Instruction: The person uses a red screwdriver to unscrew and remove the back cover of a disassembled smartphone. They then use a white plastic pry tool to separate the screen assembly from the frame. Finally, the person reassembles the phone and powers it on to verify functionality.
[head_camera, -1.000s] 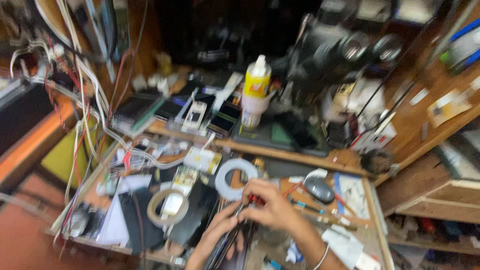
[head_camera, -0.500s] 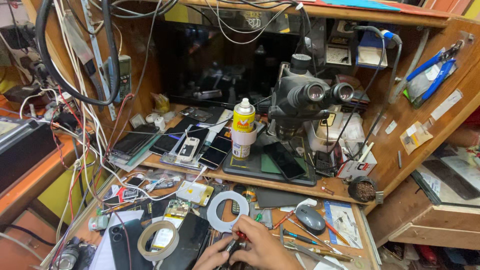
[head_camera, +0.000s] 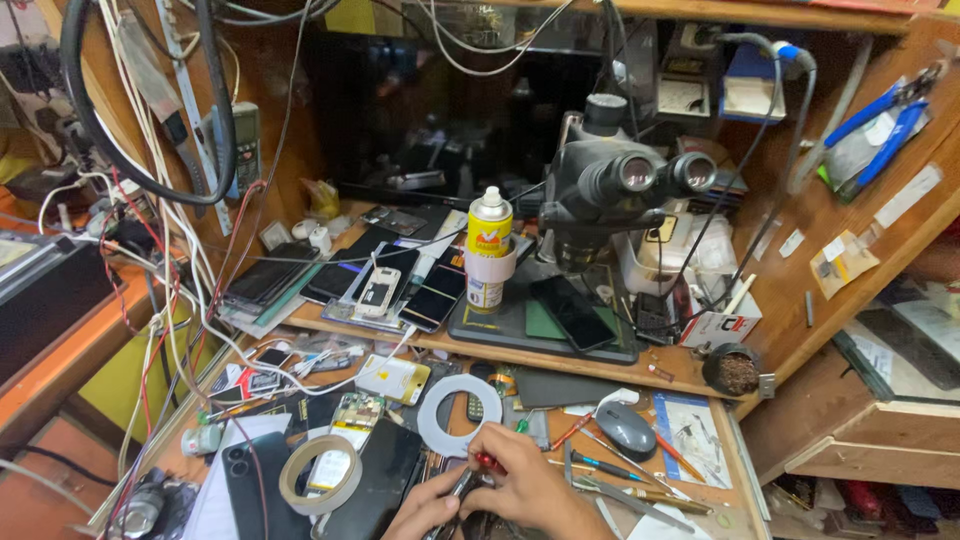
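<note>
At the bottom edge of the head view, my left hand (head_camera: 425, 510) and my right hand (head_camera: 530, 485) meet over a cluttered lower shelf. The right hand pinches a small red-handled tool (head_camera: 487, 462). The left hand's fingers touch a thin dark metal piece (head_camera: 458, 485) between the two hands; what lies under them is hidden. A white flat ring (head_camera: 462, 414) lies just above the hands. A roll of tan tape (head_camera: 320, 474) rests to the left on a dark phone (head_camera: 370, 480).
A stereo microscope (head_camera: 620, 185) stands on the upper shelf beside a yellow spray can (head_camera: 489, 250), with several phones (head_camera: 380, 290) around. A grey mouse (head_camera: 626, 430), screwdrivers (head_camera: 600, 465) and a cup of dark grit (head_camera: 735, 372) sit at the right. Cables (head_camera: 150, 150) hang at the left.
The view has steadied and tilted upward, so the hands sit lower in the frame. Both hands stay together over the same spot on the lower shelf.
</note>
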